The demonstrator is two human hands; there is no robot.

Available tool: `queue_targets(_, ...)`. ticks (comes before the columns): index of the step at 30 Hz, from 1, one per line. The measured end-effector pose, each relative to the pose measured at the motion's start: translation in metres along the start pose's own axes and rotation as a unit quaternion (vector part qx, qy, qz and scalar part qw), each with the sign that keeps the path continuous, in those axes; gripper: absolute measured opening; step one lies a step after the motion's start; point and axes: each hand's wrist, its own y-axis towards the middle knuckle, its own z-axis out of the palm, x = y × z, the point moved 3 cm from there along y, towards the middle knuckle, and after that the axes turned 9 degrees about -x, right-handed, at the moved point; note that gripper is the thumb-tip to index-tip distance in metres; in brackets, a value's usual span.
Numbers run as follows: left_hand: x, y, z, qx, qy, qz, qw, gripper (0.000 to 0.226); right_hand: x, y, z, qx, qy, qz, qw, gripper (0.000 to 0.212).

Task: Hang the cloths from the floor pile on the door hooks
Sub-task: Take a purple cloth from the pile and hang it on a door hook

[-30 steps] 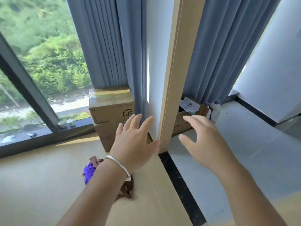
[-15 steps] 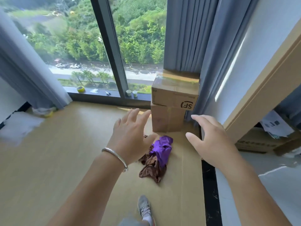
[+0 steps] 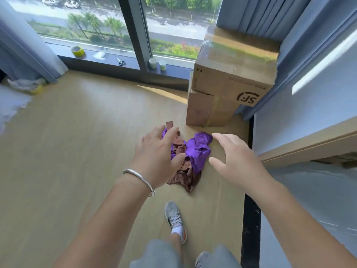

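Both hands hang above the pile on the floor — the left hand (image 3: 158, 157) over the brown cloth (image 3: 185, 176), the right hand (image 3: 237, 161) beside the purple cloth (image 3: 199, 149). Fingers are spread, holding nothing. Best to pinch one cloth at a loose edge and lift it clear of the other — the two look tangled.

Bright daylight pours through the tall dark-framed glass window (image 3: 135, 29) ahead of me, glaring on the taped brown cardboard box (image 3: 237, 60); edges bend, details smear softly.
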Motion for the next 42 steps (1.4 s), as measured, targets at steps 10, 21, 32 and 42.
queue_targets(10,0.05,0.091,0.163,0.075,0.053,0.027,0.995,0.067,-0.108,0.096,0.152,0.106,-0.03,0.033,0.993,0.069)
queue_targets(21,0.116,0.176,0.43,0.182,0.081,0.062,0.978,0.063,-0.234,0.162,0.373,0.154,-0.01,0.055,0.986,0.073)
queue_targets(32,0.201,0.232,0.637,0.229,0.147,0.108,0.956,0.044,-0.298,0.18,0.57,0.153,0.021,0.073,0.985,0.069)
queue_targets(42,0.235,0.28,0.728,0.189,0.116,0.161,0.962,0.055,-0.332,0.211,0.664,0.079,-0.019,0.085,0.993,0.074)
